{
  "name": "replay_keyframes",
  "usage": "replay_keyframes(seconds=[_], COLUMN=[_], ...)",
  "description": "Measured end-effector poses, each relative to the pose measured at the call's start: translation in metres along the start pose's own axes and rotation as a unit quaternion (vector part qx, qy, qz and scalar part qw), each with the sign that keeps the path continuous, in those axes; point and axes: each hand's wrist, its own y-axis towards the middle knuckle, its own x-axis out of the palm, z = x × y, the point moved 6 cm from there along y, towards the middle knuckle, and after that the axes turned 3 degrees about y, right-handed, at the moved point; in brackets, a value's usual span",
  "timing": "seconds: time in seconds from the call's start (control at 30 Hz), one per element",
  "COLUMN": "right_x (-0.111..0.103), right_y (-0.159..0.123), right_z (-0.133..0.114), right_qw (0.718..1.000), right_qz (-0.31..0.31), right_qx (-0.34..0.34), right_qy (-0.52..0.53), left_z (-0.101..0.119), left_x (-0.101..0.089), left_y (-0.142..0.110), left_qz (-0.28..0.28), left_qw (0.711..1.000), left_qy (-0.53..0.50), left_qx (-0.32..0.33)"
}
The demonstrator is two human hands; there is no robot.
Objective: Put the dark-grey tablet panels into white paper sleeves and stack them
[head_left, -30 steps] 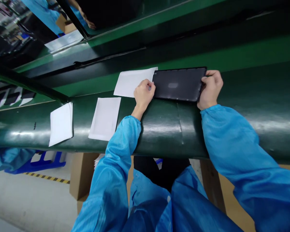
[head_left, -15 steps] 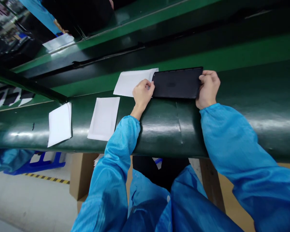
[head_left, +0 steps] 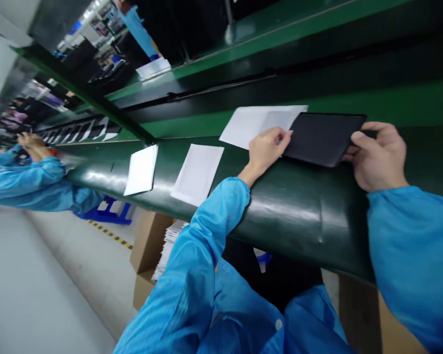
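A flat black tablet (head_left: 323,138) lies over the green bench, its left end against the right end of a white paper sleeve (head_left: 249,125). The sleeve's edge seems to overlap the tablet's left end. My left hand (head_left: 268,150) pinches at the near side where the two meet, fingers closed. My right hand (head_left: 380,152) grips the tablet's right end between thumb and fingers. A second white sleeve (head_left: 198,173) lies flat to the left of my left arm. Further left is a small stack of white sleeves (head_left: 141,169).
The green bench (head_left: 291,216) has a rounded front edge. A green post (head_left: 92,101) rises at the left. Below stands a cardboard box (head_left: 145,241) with stacked white papers (head_left: 169,246). At far left are a co-worker's hands (head_left: 31,142) and a blue stool (head_left: 112,211).
My view has swung left, so the bench things appear further right. The tablet's right end is angled nearer to me, and the small dot at its upper left corner no longer shows.
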Motion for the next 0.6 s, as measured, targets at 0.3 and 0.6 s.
replay_keyframes(seconds=[0.3,0.6], right_x=[0.025,0.028], right_y=[-0.024,-0.027], right_z=[-0.014,-0.017], right_qw=[0.984,0.978], right_qz=[-0.166,-0.167], right_qx=[0.04,0.022], right_qy=[-0.059,-0.125], left_z=[0.057,0.08], left_x=[0.008,0.016], left_y=[-0.03,-0.051], left_qz=[-0.036,-0.107], left_qw=[0.99,0.971], left_qy=[-0.058,-0.023], left_qx=[0.127,0.212])
